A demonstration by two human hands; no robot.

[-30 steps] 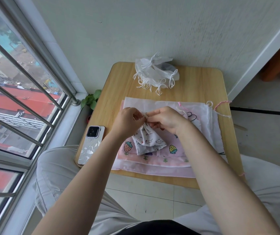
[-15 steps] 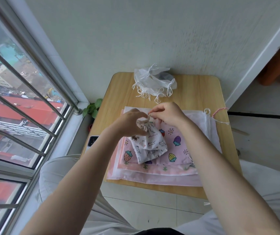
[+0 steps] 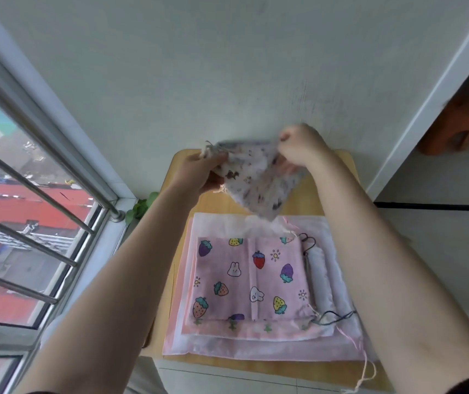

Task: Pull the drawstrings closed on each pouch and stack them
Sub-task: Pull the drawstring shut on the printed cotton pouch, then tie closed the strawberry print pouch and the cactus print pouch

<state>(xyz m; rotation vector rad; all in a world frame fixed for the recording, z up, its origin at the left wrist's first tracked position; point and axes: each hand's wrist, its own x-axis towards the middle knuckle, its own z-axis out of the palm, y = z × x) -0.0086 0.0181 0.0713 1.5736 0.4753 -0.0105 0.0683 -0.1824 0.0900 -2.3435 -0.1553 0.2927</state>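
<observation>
pouch [image 3: 258, 183] soft printed cloth, stretched triangular; left hand [image 3: 199, 173] grips cinched neck, right hand [image 3: 301, 146] pinches corner.

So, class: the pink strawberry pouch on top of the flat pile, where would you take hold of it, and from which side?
Pinch the pink strawberry pouch at its right edge, probably coming from the right: its dark cord trails out there, and that edge overhangs the white pouch beneath.

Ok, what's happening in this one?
A person holds a small white printed fabric pouch up above the light wooden table, the left hand gripping its gathered drawstring end and the right hand pinching the opposite corner. Below lies a flat pile of pouches, a pink strawberry-and-bunny print pouch on top.
</observation>
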